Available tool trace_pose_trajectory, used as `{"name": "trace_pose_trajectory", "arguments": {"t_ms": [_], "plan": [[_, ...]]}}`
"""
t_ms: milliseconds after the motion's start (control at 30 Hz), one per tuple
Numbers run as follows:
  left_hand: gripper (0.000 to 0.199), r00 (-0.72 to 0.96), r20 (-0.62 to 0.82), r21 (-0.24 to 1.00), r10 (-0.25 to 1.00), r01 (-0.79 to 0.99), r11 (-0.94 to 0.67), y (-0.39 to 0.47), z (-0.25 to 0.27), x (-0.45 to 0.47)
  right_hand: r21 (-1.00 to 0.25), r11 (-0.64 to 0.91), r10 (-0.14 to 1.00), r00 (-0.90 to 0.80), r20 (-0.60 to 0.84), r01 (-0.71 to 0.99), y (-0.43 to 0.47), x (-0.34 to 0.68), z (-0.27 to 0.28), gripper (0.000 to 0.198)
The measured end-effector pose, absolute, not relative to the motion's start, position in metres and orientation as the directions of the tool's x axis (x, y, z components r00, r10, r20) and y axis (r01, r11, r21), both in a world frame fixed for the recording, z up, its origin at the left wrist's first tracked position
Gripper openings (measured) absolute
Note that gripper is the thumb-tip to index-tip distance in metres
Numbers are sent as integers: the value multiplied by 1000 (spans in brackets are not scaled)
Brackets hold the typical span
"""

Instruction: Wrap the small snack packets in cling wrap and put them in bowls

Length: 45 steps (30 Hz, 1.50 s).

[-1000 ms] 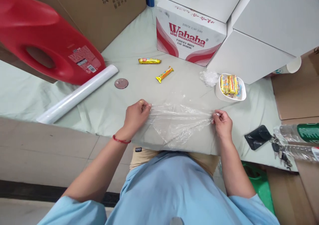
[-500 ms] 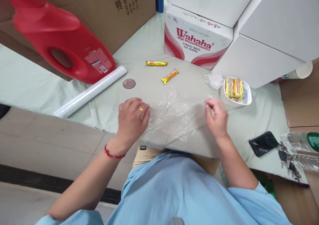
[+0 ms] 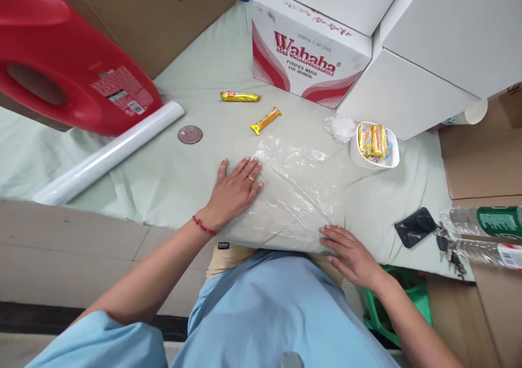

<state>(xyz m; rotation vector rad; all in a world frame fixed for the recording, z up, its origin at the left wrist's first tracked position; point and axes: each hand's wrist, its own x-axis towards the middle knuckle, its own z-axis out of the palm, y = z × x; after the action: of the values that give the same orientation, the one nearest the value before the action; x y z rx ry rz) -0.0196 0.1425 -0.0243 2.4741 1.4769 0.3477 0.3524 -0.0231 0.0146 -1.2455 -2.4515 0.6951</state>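
Observation:
A sheet of clear plastic film (image 3: 293, 188) lies on the cloth-covered table, with wrinkles running slantwise across it. My left hand (image 3: 238, 188) rests on its left side, palm down, fingers spread. At the sheet's lower right, my right hand (image 3: 346, 251) touches the edge with outstretched fingers. Just beyond the film are two yellow-wrapped snack bars, one orange-striped bar (image 3: 266, 120) and one lying sideways (image 3: 240, 96). A white tub (image 3: 377, 164) holding several wrapped snacks stands to the right, beside a crumpled clump of clear plastic (image 3: 340, 128).
On the left lie a white roll (image 3: 110, 153), a round metal disc (image 3: 190, 135) and a big red jug (image 3: 81, 69). A Wahaha carton (image 3: 305, 58) and white boxes stand behind. A black phone (image 3: 415, 227), keys (image 3: 448, 251) and plastic bottles (image 3: 501, 221) are at right.
Both hands have opened from closed fingers and lie flat. My right hand has moved down to the near edge, my left slightly rightward. The film is spread flatter. The view has shifted.

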Motion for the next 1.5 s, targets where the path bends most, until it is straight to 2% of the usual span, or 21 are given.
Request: {"name": "trace_pose_trajectory", "arguments": {"t_ms": [100,200,300,400,533,667,733,800,867,1067,1300,1433,1500], "plan": [[61,449,69,321,891,835,-446,141,-23,-17,-580,474,860,-491,143,662,-9,352,31,25],[61,443,62,313,894,842,-439,140,-23,-17,-564,468,880,-417,227,681,22,341,42,20],[60,446,62,308,893,842,-443,139,-23,-17,-527,469,882,-397,252,708,71,328,45,20],[58,445,68,319,893,839,-442,138,-23,-17,-469,441,897,-390,207,765,138,308,43,29],[57,437,70,331,897,838,-434,136,-21,-17,-303,434,897,-438,59,849,235,259,36,35],[57,439,70,334,896,836,-436,135,-19,-17,-220,465,884,-461,69,858,307,201,23,47],[56,435,65,338,898,837,-431,135,-18,-18,-172,493,867,-498,14,853,330,181,17,48],[56,433,60,343,899,837,-426,134,-17,-19,-110,509,854,-517,-59,854,346,170,16,41],[55,433,63,349,899,835,-426,134,-16,-19,-64,520,849,-524,-75,852,358,164,20,33],[55,434,72,362,898,827,-429,134,-18,-21,-95,556,828,-541,148,825,401,127,28,37],[55,430,78,378,899,822,-426,136,-18,-22,-89,446,895,-447,19,890,419,88,2,40],[54,423,104,402,900,810,-427,135,-19,-21,-28,422,907,-422,-3,906,393,116,11,35],[53,414,115,410,903,808,-423,135,-19,-21,-55,398,917,-397,29,916,371,144,22,35]]}}
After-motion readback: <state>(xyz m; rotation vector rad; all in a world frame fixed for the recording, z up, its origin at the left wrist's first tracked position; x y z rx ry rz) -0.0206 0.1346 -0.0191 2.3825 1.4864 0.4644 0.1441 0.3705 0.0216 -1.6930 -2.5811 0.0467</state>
